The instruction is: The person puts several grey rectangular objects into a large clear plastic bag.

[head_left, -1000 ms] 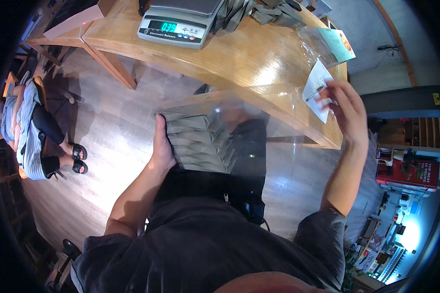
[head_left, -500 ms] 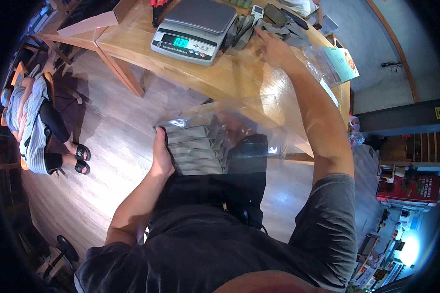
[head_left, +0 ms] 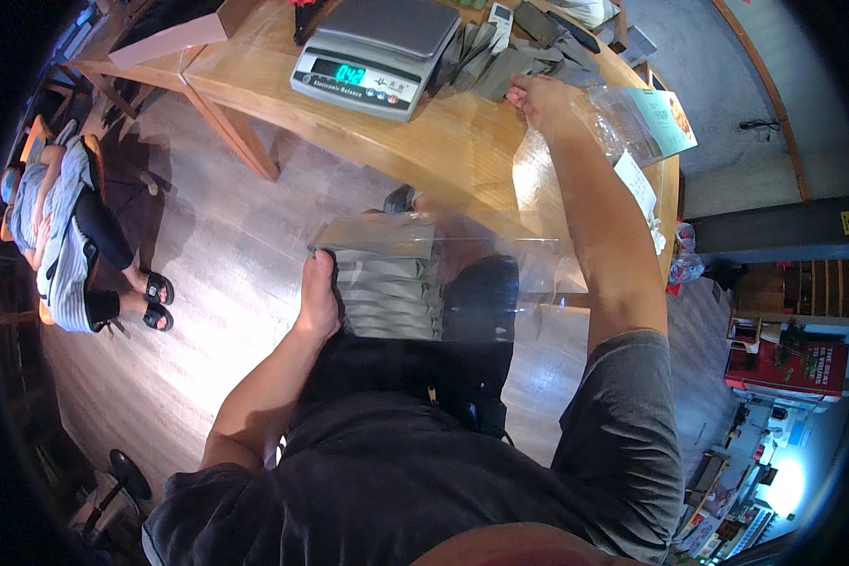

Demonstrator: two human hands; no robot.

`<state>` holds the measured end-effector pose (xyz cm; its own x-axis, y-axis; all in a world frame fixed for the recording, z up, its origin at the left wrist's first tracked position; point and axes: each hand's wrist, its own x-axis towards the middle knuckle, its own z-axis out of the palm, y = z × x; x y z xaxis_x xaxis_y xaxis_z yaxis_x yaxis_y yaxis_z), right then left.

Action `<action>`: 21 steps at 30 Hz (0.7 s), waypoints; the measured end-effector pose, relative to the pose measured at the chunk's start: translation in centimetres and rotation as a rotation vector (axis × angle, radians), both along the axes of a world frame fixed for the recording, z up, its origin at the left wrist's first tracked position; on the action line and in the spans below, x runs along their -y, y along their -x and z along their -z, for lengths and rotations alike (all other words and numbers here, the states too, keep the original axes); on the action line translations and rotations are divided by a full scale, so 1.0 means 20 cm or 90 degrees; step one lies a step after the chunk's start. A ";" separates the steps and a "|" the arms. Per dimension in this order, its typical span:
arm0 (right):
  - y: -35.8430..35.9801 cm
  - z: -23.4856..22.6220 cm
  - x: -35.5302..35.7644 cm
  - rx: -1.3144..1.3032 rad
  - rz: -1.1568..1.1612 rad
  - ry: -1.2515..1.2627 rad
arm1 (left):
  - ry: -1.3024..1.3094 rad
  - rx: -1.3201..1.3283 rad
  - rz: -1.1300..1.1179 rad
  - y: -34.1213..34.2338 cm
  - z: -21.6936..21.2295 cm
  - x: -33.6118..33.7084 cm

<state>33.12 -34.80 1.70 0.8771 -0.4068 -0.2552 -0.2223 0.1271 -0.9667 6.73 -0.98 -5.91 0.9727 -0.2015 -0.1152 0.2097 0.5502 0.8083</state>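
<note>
The work looks partway along. Inside a clear bag, grey packets lie in a neat, overlapping row filling its left part, while its right part is see-through, with dark trousers showing behind it. The bag is held in front of the person's body, below the near edge of the tabletop. The left hand grips its left side, thumb on the upper face; the other fingers are hidden beneath.

More grey stock is yet to be dealt with: a loose heap lies on the tabletop, just right of the scale, whose display is lit. The right hand reaches over to this heap, its thumb and fingertips drawn together, seemingly pinching the end of one loose packet. That packet is well apart from the bag, so it is not yet in the row.

A paper slip and a clear pouch with a printed card lie toward the tabletop's right end. The exact number of packets, bagged or loose, cannot be told.
</note>
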 end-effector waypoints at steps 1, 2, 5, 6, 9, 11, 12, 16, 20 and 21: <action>-0.01 0.01 0.05 -0.020 -0.021 -0.031 | -0.017 0.014 -0.001 0.01 0.02 -0.01; 0.00 0.02 0.10 -0.040 -0.041 -0.062 | -0.034 0.027 -0.001 0.00 0.05 -0.02; 0.12 -0.04 0.25 0.023 -0.164 -0.128 | -0.076 0.067 -0.023 0.01 0.06 -0.02; 0.16 -0.05 0.34 0.029 -0.202 -0.184 | -0.085 0.091 -0.034 -0.01 0.04 -0.01; 0.33 -0.10 0.44 0.073 -0.250 -0.279 | -0.062 0.095 -0.016 0.00 0.03 0.00; 0.60 -0.25 0.31 0.138 -0.203 -0.246 | -0.052 0.103 -0.012 0.02 0.03 -0.01; 0.73 -0.30 0.28 0.154 -0.193 -0.265 | -0.048 0.116 0.004 0.02 0.03 -0.01; 1.08 -0.34 0.28 0.119 -0.138 -0.221 | -0.072 0.125 0.016 0.03 0.06 0.02; 1.15 -0.15 0.15 0.057 -0.126 -0.006 | -0.004 0.032 0.080 0.03 0.03 0.10; 1.14 -0.13 0.13 0.077 -0.122 0.046 | -0.002 0.022 0.073 0.03 0.04 0.12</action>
<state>10.29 -37.45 4.36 0.9624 -0.2439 -0.1192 -0.1171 0.0233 -0.9929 6.09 -3.33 -6.64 0.9466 -0.3114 -0.0830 0.2434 0.5217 0.8177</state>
